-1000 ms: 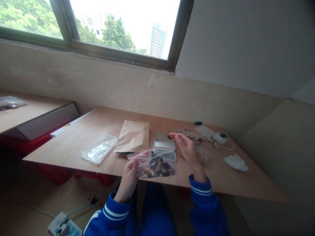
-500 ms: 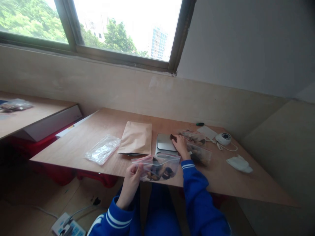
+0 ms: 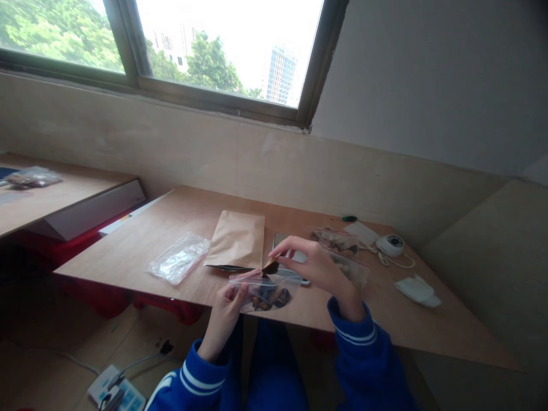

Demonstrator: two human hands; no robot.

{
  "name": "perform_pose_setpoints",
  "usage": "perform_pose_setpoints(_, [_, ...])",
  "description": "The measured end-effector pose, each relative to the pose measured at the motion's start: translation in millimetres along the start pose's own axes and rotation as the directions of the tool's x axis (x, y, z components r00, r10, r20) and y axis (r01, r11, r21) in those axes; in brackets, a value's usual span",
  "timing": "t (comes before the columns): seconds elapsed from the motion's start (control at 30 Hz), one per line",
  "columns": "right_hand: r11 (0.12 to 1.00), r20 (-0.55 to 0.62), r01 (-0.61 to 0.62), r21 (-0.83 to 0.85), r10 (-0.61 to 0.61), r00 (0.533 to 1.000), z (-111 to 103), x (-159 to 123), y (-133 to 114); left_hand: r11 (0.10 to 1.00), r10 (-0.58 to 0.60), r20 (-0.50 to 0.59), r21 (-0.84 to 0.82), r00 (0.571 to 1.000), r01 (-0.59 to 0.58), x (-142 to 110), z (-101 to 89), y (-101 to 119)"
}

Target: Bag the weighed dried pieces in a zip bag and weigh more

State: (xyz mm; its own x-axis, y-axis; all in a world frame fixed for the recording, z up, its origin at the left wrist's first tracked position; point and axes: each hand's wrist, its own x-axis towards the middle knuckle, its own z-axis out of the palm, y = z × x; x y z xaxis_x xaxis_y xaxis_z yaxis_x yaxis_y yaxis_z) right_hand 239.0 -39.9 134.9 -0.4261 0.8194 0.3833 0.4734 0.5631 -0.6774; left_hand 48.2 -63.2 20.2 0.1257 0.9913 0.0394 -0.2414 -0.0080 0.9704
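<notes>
The zip bag is gripped by the left hand at its upper left corner, thumb and fingers pressed together, and is held raised at the near edge of the table. Dark, curled pieces are contained in the lower part of the bag. A brown piece is pinched between the thumb and fingertips of the right hand and is positioned at the bag's upper edge; whether the mouth has been entered cannot be told. A flat silver-topped device is partly covered by the right hand. A brown paper pouch is laid to the left of the device, and clear plastic bags are placed farther left. Filled bags are located beyond the right hand, with a white dome camera near them and a crumpled white sheet at the right.
</notes>
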Motion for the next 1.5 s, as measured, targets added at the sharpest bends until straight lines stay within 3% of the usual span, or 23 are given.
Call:
perform_pose_setpoints(0.2, [0.979, 0.074, 0.123, -0.162, -0.112, 0.991, 16.1, -4.0, -18.7, 0.995, 0.060, -0.036, 0.081, 0.998, -0.057, -0.9, -2.0, 2.9])
perform_pose_setpoints(0.33, [0.969, 0.021, 0.125, -0.215, -0.123, 0.992, 16.8, -7.8, -21.4, 0.993, 0.093, -0.043, 0.073, 0.995, -0.089, -2.3, 0.6, 4.1])
perform_pose_setpoints(0.4, [0.974, 0.004, 0.105, -0.199, -0.106, 0.994, 14.4, -9.8, -21.3, 0.994, 0.098, -0.056, 0.049, 0.994, -0.096, -3.4, 1.4, 2.9])
perform_pose_setpoints(0.67, [0.987, 0.143, 0.159, 0.035, -0.162, 0.976, 26.3, -11.8, -32.8, 0.990, 0.125, -0.053, 0.074, 0.991, -0.121, -7.7, -1.6, -0.2])
perform_pose_setpoints(0.8, [0.990, -0.049, 0.114, -0.084, -0.118, 0.992, 29.5, -17.3, -39.1, 0.989, 0.145, -0.031, -0.012, 0.989, -0.145, -9.5, 1.3, 0.8])
perform_pose_setpoints(0.93, [0.977, -0.295, 0.012, -0.214, -0.076, 0.953, 20.5, -34.9, -33.7, 0.969, 0.107, -0.055, -0.217, 0.993, -0.116, -10.7, 5.6, -2.8])
perform_pose_setpoints(1.0, [0.988, -0.388, -0.071, -0.137, 0.012, 0.921, 17.6, -46.2, -26.4, 0.945, 0.082, -0.087, -0.310, 0.993, -0.105, -11.8, 7.0, -2.3])
perform_pose_setpoints(1.1, [0.982, -0.358, -0.160, 0.101, 0.186, 0.915, 24.0, -59.8, -15.1, 0.927, 0.065, -0.048, -0.366, 0.997, -0.078, -13.2, 7.4, 3.9])
perform_pose_setpoints(1.17, [0.960, -0.338, -0.188, 0.209, 0.252, 0.907, 34.2, -63.9, -10.4, 0.955, 0.073, 0.034, -0.290, 0.997, -0.060, -12.2, 6.7, 10.1])
perform_pose_setpoints(1.23, [0.950, -0.376, -0.200, 0.242, 0.282, 0.883, 44.8, -64.3, -8.4, 0.991, 0.122, 0.116, -0.074, 0.986, -0.114, -8.5, 6.6, 16.4])
perform_pose_setpoints(1.33, [0.958, -0.421, -0.195, 0.210, 0.269, 0.866, 54.4, -62.5, -7.1, 0.913, 0.209, 0.174, 0.317, 0.962, -0.256, 0.8, 11.3, 24.9])
perform_pose_setpoints(1.4, [0.965, -0.449, -0.182, 0.188, 0.250, 0.858, 56.6, -62.3, -5.0, 0.838, 0.264, 0.139, 0.457, 0.955, -0.298, 5.8, 18.4, 30.4])
perform_pose_setpoints(1.43, [0.963, -0.491, -0.181, 0.199, 0.258, 0.832, 57.3, -62.7, -3.5, 0.821, 0.297, 0.091, 0.483, 0.950, -0.303, 7.0, 22.6, 33.2])
perform_pose_setpoints(1.5, [0.945, -0.621, -0.186, 0.269, 0.318, 0.716, 59.5, -64.0, -0.5, 0.833, 0.346, -0.052, 0.475, 0.937, -0.282, 6.5, 30.9, 38.4])
